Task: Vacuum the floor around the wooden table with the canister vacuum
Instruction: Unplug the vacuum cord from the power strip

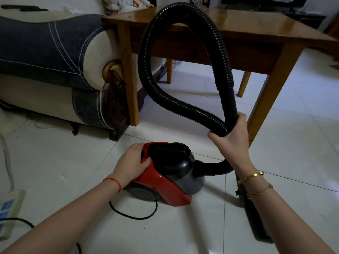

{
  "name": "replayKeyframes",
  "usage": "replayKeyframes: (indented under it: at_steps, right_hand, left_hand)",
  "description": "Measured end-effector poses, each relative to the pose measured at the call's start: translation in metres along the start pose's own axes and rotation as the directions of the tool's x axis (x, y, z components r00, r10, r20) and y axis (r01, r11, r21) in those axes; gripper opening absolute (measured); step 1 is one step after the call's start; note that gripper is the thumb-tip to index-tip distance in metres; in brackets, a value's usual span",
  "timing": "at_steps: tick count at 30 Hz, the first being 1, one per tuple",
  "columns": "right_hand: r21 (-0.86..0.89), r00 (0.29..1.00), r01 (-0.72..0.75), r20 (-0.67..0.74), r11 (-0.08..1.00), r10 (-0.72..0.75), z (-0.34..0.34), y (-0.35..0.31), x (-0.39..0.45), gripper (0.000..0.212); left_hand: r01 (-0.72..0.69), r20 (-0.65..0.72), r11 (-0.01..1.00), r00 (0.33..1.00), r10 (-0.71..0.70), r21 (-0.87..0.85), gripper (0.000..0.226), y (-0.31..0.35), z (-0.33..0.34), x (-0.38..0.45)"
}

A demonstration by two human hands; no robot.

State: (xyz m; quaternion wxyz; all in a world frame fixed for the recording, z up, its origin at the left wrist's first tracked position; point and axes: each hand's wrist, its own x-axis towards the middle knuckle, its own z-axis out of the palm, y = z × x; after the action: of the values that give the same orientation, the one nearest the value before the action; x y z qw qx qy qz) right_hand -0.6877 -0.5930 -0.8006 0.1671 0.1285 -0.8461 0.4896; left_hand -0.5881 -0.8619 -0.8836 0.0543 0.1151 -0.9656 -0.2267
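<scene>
Floor [183,235]: white tile beside your wooden table [256,28].
Left hand [132,162]: flat, released, steadying the canister vacuum [165,173].
Right hand [231,136]: grasping the hose [183,105], keeping its loop raised.

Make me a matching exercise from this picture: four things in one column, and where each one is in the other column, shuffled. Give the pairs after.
Things
1. hose
2. left hand
3. power strip
4. sofa

Places
A. on the floor at the left edge of the view
B. held up in a loop by the right hand
C. against the table leg
D. resting on the red vacuum

Pairs: 1-B, 2-D, 3-A, 4-C
</scene>
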Motion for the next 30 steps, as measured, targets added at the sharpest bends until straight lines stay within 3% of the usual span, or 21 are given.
replayKeyframes:
  at_steps: [3,6,9,14,18,30]
  right_hand:
    - [-0.001,1.000,-0.002,0.004,1.000,0.002,0.000,0.000,0.001,0.066]
    - [0.002,1.000,-0.007,0.016,1.000,0.007,-0.001,0.000,0.002,0.066]
    - [0.006,1.000,-0.005,0.028,1.000,0.004,-0.002,-0.001,0.004,0.065]
    - [0.009,0.999,-0.008,0.053,1.000,0.008,-0.001,0.000,0.008,0.065]
    - [0.009,0.998,-0.010,0.070,1.000,0.009,-0.001,-0.001,0.010,0.064]
    - [0.176,0.985,0.098,0.125,0.979,-0.121,0.019,-0.043,0.024,0.056]
  left_hand:
    - [-0.131,-0.058,0.991,0.990,0.131,0.008,0.070,0.013,0.001,0.004]
    - [-0.282,-0.053,0.958,0.957,0.285,0.050,0.063,0.027,0.001,0.014]
    - [-0.352,0.006,0.932,0.936,0.353,0.081,0.048,0.037,0.004,0.028]
    - [-0.368,0.171,0.897,0.927,0.333,0.246,0.024,0.051,0.006,0.046]
    - [-0.376,0.238,0.879,0.919,0.313,0.293,0.021,0.055,0.007,0.052]
    - [-0.257,0.172,0.891,0.963,0.206,0.375,0.028,0.019,-0.026,0.034]
